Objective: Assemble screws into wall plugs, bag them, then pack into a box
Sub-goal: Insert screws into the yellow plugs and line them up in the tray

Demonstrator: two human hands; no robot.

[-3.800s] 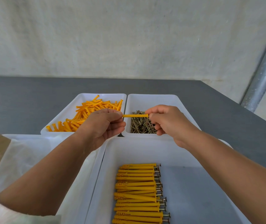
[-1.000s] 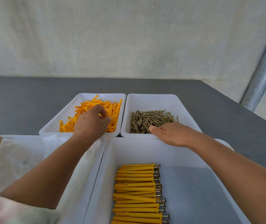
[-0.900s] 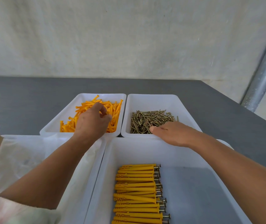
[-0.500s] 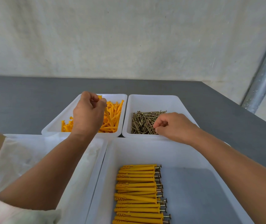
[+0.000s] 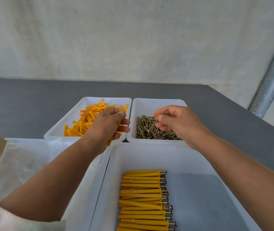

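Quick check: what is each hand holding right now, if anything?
Left hand: grips a yellow wall plug.
Right hand: pinches a single screw.

Bright, even, diffuse light, faint soft shadows, sharp focus throughout, slight wide-angle bowing toward the edges.

Bare forearms; pale whitish sleeve (image 5: 3, 220) on left arm; hands ungloved.
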